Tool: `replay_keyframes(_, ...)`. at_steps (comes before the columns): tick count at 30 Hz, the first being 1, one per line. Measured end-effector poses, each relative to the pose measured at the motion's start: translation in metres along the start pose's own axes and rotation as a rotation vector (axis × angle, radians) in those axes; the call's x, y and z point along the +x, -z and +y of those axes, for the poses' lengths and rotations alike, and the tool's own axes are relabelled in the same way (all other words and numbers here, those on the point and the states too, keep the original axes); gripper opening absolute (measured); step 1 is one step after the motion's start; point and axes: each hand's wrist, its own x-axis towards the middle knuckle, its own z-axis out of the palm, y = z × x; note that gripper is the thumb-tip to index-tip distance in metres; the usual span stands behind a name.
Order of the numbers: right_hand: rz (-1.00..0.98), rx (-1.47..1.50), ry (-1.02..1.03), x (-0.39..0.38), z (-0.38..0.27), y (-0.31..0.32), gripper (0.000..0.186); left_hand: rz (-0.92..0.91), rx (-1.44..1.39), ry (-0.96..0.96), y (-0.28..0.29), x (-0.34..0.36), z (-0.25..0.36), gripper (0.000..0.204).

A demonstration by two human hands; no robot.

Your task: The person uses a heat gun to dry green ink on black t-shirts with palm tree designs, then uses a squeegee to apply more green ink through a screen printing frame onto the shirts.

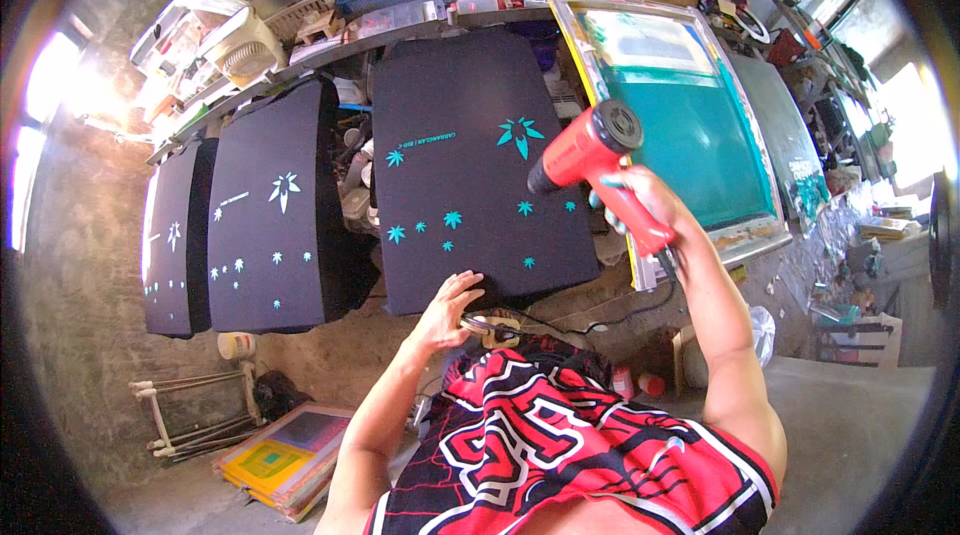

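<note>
My right hand (640, 205) grips a red heat gun (590, 150) by its handle, its black nozzle angled down-left over the middle black shirt (470, 85) on a board, which carries turquoise leaf prints and small lettering. A black cord drops from the handle. My left hand (450, 310) is at the near edge of that shirt, fingers apart and resting against it. Two more dark printed shirts on boards (270, 285) (172, 305) stand to the left, their leaves looking paler or turquoise.
A screen frame (690, 135) with teal ink lies at right, beside another panel (775, 115). A crowded shelf (330, 55) runs behind the boards. On the floor are a pipe stand (190, 385), stacked colourful screens (290, 450) and the heat gun's cord (620, 320).
</note>
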Motion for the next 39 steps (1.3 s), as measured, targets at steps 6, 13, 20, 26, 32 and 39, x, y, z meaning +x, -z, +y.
replay_keyframes(6,0.15,0.131,0.113,0.098,-0.042,-0.015,0.039,-0.002,-0.023,-0.001,0.001,0.0,0.0,0.068)
replay_keyframes(13,0.031,-0.069,-0.01,0.11,-0.074,-0.012,0.042,-0.007,-0.037,0.022,0.001,0.0,0.0,0.067)
replay_keyframes(20,-0.031,-0.037,-0.012,0.119,-0.08,-0.011,0.041,0.003,-0.046,0.037,0.001,-0.001,0.002,0.066)
replay_keyframes(26,-0.002,-0.127,0.049,0.124,-0.081,-0.008,0.038,-0.001,-0.048,0.033,0.001,0.0,0.0,0.065)
replay_keyframes(32,-0.019,-0.032,-0.041,0.122,-0.083,-0.004,0.041,0.016,-0.047,0.032,-0.001,-0.002,-0.001,0.063)
replay_keyframes(39,-0.003,-0.006,0.055,0.122,-0.079,-0.001,0.036,0.018,-0.045,0.054,-0.002,0.0,-0.004,0.065)
